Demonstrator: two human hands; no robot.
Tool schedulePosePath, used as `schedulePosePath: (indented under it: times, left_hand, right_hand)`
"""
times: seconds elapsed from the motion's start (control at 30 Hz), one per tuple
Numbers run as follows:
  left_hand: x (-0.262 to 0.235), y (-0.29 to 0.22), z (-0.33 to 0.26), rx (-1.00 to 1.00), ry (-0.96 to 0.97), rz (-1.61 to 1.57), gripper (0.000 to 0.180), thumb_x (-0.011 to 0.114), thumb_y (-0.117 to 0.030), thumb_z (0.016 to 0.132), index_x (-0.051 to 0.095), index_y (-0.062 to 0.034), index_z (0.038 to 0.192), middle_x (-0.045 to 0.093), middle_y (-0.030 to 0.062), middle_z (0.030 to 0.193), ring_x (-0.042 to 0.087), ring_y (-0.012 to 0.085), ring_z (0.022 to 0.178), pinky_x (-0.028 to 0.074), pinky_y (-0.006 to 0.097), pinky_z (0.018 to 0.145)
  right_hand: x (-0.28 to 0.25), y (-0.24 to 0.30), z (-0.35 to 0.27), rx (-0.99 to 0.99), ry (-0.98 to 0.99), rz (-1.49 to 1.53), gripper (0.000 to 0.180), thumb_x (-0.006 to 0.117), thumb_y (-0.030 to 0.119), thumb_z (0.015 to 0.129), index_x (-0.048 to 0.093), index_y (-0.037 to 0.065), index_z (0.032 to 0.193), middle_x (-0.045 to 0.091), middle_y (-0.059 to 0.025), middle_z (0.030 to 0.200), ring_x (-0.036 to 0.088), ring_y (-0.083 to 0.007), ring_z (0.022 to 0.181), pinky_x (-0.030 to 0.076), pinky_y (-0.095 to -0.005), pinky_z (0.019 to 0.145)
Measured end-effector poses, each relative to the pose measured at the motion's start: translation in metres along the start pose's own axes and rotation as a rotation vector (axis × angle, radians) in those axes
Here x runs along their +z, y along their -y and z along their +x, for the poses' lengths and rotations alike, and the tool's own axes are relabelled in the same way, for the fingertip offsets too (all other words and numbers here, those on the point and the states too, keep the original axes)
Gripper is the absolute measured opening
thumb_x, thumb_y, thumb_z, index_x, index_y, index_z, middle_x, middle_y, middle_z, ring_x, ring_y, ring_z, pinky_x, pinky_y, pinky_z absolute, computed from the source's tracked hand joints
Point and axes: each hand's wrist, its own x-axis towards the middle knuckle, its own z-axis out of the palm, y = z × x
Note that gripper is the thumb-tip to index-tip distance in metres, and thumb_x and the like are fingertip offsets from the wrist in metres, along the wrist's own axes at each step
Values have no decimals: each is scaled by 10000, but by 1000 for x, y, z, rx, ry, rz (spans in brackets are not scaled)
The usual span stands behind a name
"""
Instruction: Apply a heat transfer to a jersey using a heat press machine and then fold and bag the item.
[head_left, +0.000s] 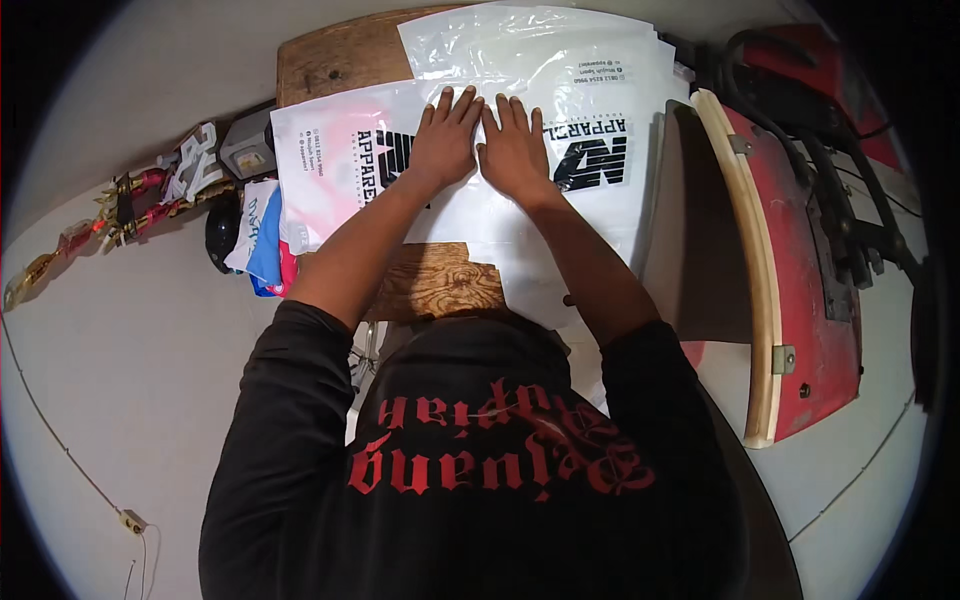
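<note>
Your left hand (pixel 443 140) and right hand (pixel 513 150) lie flat, fingers extended, gripping nothing, on a white printed plastic bag (pixel 330 170); wooden table (pixel 340 60) beneath, red press (pixel 800 260) right of them, pale floor (pixel 130 360) around.

Indoor light is moderate and fairly even, strongest at the upper centre, where the glossy white plastic bags (pixel 560 60) throw back soft glare. The dark shirt (pixel 470 470) at the bottom reads almost black. Fisheye bending curves straight edges, and black vignette fills the corners. Focus is acceptably sharp centrally.
</note>
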Motion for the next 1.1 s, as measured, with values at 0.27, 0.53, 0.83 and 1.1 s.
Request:
schedulePosePath:
  times: [0.27,0.53,0.83,1.1]
  left_hand:
    - [6,-18,-2,-74,9,77,702,559,-107,911,370,-84,1586,277,113,1694,228,397,1565,247,585,1238]
    - [-41,28,-26,-20,-172,-344,699,621,-169,829,497,-111,1515,413,295,1568,398,446,1453,346,514,1198]
    - [-78,132,-190,-586,-567,-254,540,665,-188,846,626,21,1343,590,310,1361,512,446,1328,370,521,1155]
    - [-96,178,-215,-868,-348,-622,672,710,-288,889,541,73,1431,641,279,1353,636,378,1250,480,397,1074]
  right_hand:
    - [2,32,-134,-198,-76,63,338,523,146,1001,675,7,1269,569,-152,1461,420,-385,1441,298,-616,1177]
    - [-28,71,-179,23,-165,275,289,648,166,888,726,68,1149,697,-83,1036,611,-281,1122,390,-533,1081]
    - [-53,61,-50,729,123,453,435,562,220,947,656,29,1327,634,-205,1316,634,-400,1209,518,-502,1018]
    - [-60,78,-28,812,115,387,373,648,320,944,692,57,1204,630,-207,1283,646,-388,1180,534,-490,984]
